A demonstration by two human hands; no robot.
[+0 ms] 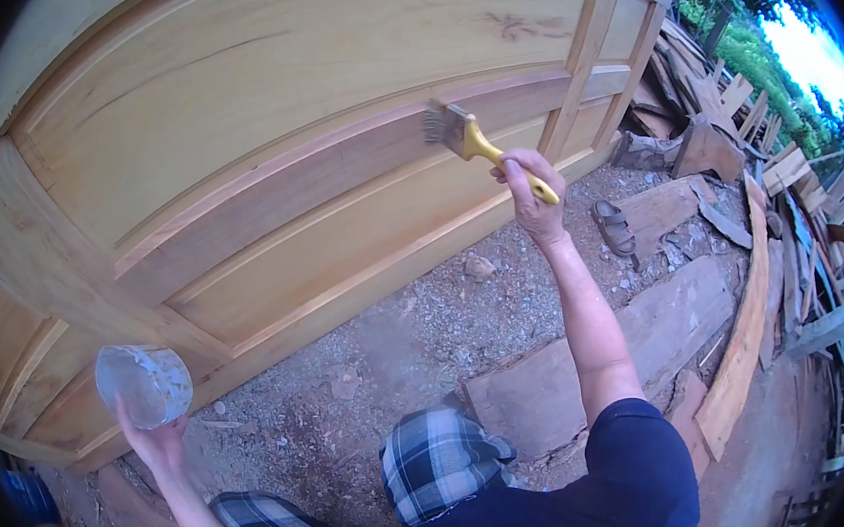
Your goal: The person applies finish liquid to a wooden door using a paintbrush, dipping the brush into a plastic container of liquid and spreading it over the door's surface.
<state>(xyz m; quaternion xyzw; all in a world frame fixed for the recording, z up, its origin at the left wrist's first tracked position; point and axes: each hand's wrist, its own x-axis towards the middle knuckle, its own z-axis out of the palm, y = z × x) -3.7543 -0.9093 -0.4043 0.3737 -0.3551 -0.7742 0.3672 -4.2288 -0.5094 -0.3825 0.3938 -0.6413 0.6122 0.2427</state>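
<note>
My right hand (533,190) grips the yellow handle of a paintbrush (480,146). The brush's dark, splayed bristles are right at the reddish-brown middle rail of a large panelled wooden door (325,71), which stands on its long side before me. Down at the left, my left hand (155,433) holds a whitish, smeared plastic tub (146,385) from below, fingers around its side. The tub is tilted with its mouth toward me and overlaps the door's lower left part in this view. Most of the panels look pale yellow, with a dark crack line in the upper one.
A brown sandal (613,228) lies on the gravelly ground near a flat board (600,348). Stacked scrap planks (822,249) line the right side, and a long curved slab (740,336) rests before them. At the lower left edge, part of another person (36,503) shows.
</note>
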